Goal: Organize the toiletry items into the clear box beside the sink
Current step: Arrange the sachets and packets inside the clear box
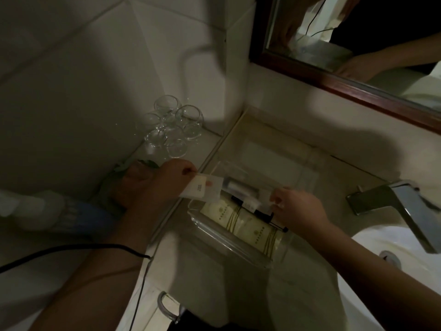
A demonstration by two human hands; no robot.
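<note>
box (226, 244) left of sink (372, 249) | glasses (170, 126) behind-left of box | tubes (250, 225) in box

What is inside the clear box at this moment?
The clear box holds two cream packets with gold lines, a white tube and thin dark-tipped items. The right hand covers its right part; anything under the packets is hidden.

Access to the clear box (241, 254) from above is partly blocked. The left hand (152, 185), pinching white sachets (202, 188), covers its far left corner. The right hand (298, 206) covers its right edge, and cream packets (241, 220) fill the near half. Drinking glasses (171, 125) crowd the rear left ledge, and the faucet (405, 206) stands to the right. Bare counter (274, 149) lies open behind the box.
</note>
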